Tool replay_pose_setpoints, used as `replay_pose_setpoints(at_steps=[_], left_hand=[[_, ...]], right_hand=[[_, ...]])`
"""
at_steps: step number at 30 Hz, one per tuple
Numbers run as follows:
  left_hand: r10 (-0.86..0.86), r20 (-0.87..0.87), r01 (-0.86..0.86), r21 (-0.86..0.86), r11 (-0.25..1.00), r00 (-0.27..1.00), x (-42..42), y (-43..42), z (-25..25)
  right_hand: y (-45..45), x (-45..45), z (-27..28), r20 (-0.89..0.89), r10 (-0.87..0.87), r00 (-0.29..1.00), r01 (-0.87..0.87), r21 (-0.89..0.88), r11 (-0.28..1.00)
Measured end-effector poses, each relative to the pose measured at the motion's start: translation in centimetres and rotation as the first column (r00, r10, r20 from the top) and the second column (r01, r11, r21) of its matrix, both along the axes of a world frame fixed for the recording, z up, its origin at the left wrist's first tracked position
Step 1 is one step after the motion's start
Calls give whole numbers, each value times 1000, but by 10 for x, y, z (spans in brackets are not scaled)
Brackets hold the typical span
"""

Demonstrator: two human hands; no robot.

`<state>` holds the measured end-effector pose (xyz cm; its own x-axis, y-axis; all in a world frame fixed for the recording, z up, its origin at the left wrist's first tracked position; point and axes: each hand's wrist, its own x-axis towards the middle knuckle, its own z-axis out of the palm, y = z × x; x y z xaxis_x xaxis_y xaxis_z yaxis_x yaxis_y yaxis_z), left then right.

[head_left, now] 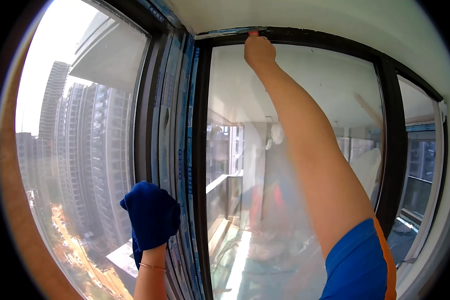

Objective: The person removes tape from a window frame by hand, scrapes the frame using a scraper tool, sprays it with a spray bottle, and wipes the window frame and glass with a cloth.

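A dark blue cloth (152,215) covers my left hand (155,248), which presses it against the window post at the lower left; the fingers are hidden beneath it, and only the wrist with a thin bracelet shows. My right hand (260,51) reaches up to the top rail of the dark window frame (330,44). Its fingers are closed around a small tool with a red end (254,33), whose kind I cannot make out. Left of that hand, a strip of pale blue protective film (225,32) runs along the rail.
Several strips of blue printed film (177,125) cover the corner post. A large glass pane (265,200) with reflections fills the middle. Through the left pane (105,200), tall buildings stand far below and beyond. The white ceiling (305,15) meets the frame overhead.
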<state>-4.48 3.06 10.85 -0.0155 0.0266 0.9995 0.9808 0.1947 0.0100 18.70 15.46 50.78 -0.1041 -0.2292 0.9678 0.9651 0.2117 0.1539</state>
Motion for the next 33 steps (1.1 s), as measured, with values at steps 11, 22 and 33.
replay_pose_setpoints(at_steps=[11,22,33], left_hand=[[30,-36,-27,82,996,999,-10,18,-11],[53,93,-39,-146,989,994,4,2,0],[22,61,-23,7,1000,998,11,3,4]], right_hand=[[-21,62,-20,-579,444,-684,-529,-25,-848],[-5,42,0,-592,476,-650,-644,97,-759],[3,24,10,-583,571,-578,-736,71,-673]])
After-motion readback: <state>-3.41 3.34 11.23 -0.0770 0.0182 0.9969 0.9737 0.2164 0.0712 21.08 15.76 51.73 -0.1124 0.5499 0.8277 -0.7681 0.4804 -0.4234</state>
